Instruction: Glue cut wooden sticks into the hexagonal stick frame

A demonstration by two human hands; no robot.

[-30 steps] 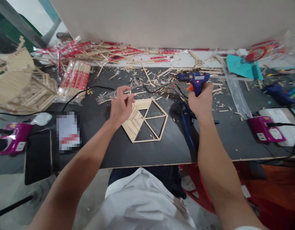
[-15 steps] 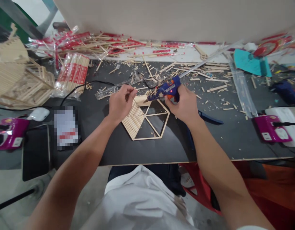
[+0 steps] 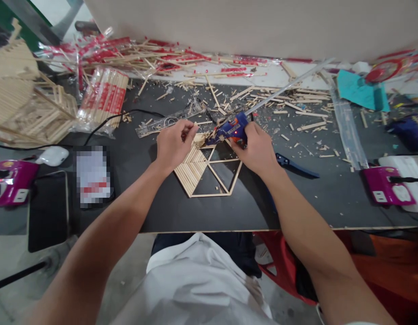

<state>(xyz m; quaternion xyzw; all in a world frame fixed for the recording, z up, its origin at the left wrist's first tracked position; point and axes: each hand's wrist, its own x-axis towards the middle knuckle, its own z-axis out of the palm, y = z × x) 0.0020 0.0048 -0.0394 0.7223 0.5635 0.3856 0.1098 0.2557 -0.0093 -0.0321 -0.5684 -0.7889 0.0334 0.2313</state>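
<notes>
A hexagonal frame of wooden sticks [image 3: 191, 174] lies on the dark table, its left part filled with rows of sticks and its right part open between spokes. Over its upper left edge, my left hand [image 3: 176, 144] is closed in a pinch, with a small pale tip at the fingertips; what it holds is too small to make out. My right hand [image 3: 258, 146] grips a blue glue gun [image 3: 236, 128] with a long clear glue stick at its back. The gun's nozzle points left, at the frame's upper side.
Wrapped chopsticks [image 3: 103, 97], cut stick pieces [image 3: 310, 126] and a clear ruler [image 3: 149, 128] lie beyond the hands. Built stick shapes [image 3: 59, 108] stand at left. Phones [image 3: 48, 212], purple sockets [image 3: 387, 185] and dark blue pliers [image 3: 297, 167] are nearer. A black cable crosses the left side.
My right hand and the glue gun have moved slightly left, and the nozzle is further over the frame's upper side. My left hand keeps its pinch. The view has shifted a little.
</notes>
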